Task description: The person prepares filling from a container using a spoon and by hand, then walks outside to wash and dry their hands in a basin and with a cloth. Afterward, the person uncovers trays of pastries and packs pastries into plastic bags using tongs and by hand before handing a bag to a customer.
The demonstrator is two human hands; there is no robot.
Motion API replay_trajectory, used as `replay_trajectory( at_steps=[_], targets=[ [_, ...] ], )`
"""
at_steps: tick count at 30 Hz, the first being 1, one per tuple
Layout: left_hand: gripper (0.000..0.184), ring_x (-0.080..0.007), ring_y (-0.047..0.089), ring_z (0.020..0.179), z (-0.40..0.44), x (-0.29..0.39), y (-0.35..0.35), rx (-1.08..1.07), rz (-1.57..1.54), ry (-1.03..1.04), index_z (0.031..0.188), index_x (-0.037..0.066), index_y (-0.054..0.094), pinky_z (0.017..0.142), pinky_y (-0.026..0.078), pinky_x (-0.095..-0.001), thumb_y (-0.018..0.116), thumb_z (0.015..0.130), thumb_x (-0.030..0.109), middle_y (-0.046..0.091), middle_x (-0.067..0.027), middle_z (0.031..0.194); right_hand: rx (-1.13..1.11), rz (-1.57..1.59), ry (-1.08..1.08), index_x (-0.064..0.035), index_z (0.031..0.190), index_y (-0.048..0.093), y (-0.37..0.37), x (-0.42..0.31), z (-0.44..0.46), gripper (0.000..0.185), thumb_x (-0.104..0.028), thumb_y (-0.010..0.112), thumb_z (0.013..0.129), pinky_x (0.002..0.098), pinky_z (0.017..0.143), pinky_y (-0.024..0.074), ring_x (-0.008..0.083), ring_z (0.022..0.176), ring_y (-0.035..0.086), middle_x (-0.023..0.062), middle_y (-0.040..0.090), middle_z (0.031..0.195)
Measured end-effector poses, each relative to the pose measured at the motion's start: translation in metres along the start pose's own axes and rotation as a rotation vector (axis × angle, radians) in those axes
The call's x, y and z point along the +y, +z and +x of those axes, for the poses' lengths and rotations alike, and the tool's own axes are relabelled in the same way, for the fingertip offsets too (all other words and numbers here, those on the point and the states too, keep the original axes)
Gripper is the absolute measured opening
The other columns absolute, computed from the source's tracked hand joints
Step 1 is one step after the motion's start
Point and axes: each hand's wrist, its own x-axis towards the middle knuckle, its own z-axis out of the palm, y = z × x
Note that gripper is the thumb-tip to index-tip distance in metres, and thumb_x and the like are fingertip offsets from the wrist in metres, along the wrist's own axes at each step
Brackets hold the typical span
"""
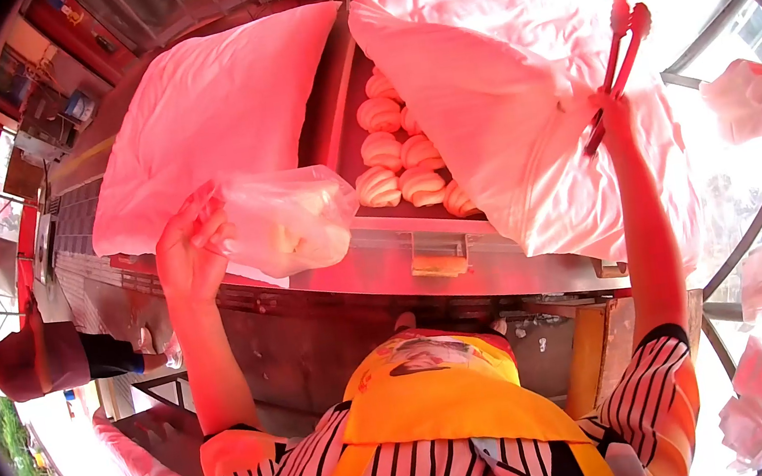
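Observation:
My left hand (191,242) grips the top of a clear plastic bag (323,193), which hangs out to the right with pale, rounded pieces inside. In my right hand (614,109) is a pair of tongs (622,51), its jaws pointing away from me and slightly apart with nothing between them. Between the hands, several twisted steamed buns (382,151) sit in rows on a dark tray surface. A thick quilt (511,60) is folded partly back over the buns on the right, below my right forearm. Another quilt (213,106) covers the left side of the counter.
The counter's metal front edge (375,262) carries a small handle or latch (440,254). Plastic bags (749,98) hang along the right side by a curved frame. Another person (44,360) is at the far left. Near my left elbow is a draped surface (157,465).

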Motion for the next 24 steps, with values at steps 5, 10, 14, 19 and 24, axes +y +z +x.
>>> replay_trajectory(
  at_steps=[5, 10, 14, 19, 24],
  targets=[
    [0.027, -0.0059, 0.034, 0.051, 0.031, -0.057, 0.055, -0.027, 0.152, 0.085, 0.109, -0.006, 0.051, 0.055, 0.033, -0.0207, 0.049, 0.084, 0.003, 0.055, -0.0231, 0.11, 0.131, -0.286, -0.024, 0.0001, 0.073, 0.061, -0.139, -0.121, 0.114, 0.015, -0.013, 0.056, 0.08, 0.0279, 0.039, 0.0381, 0.0165, 0.045, 0.049, 0.0078, 0.054, 0.058],
    [0.024, -0.0058, 0.035, 0.051, 0.076, -0.101, 0.098, 0.041, 0.201, 0.133, 0.106, -0.007, 0.052, 0.055, 0.035, -0.0214, 0.051, 0.084, 0.003, 0.051, -0.0271, 0.117, 0.765, -0.889, -0.25, 0.0005, 0.086, 0.058, -0.339, -0.155, 0.242, 0.03, -0.023, 0.07, 0.071, 0.0307, 0.05, 0.0443, 0.0176, 0.059, 0.057, 0.0096, 0.06, 0.069],
    [0.028, -0.0064, 0.037, 0.052, 0.104, -0.118, 0.111, -0.044, 0.194, 0.072, 0.109, -0.01, 0.05, 0.056, 0.036, -0.0228, 0.051, 0.085, 0.004, 0.047, -0.0256, 0.123, 0.229, -0.522, -0.392, -0.0056, 0.091, 0.056, -0.273, -0.127, 0.136, 0.035, -0.026, 0.075, 0.07, 0.0268, 0.048, 0.0372, 0.0114, 0.057, 0.05, 0.0013, 0.056, 0.069],
    [0.022, -0.0064, 0.037, 0.051, 0.148, -0.15, 0.132, -0.086, 0.144, 0.074, 0.102, -0.008, 0.053, 0.055, 0.035, -0.0215, 0.053, 0.083, 0.003, 0.051, -0.0254, 0.116, -0.61, -0.254, 0.454, -0.001, 0.094, 0.059, -0.113, -0.005, -0.055, 0.032, -0.017, 0.073, 0.071, 0.0226, 0.046, 0.0351, 0.0084, 0.053, 0.046, 0.001, 0.053, 0.067],
    [0.016, -0.0053, 0.036, 0.049, 0.175, -0.188, 0.108, -0.073, 0.107, 0.021, 0.096, -0.002, 0.056, 0.054, 0.035, -0.0191, 0.055, 0.081, 0.003, 0.059, -0.0227, 0.103, -0.324, -0.403, 0.34, 0.0026, 0.104, 0.061, -0.129, 0.053, -0.032, 0.035, -0.017, 0.068, 0.075, 0.0251, 0.057, 0.0463, 0.012, 0.066, 0.057, 0.0049, 0.062, 0.075]
  ],
)
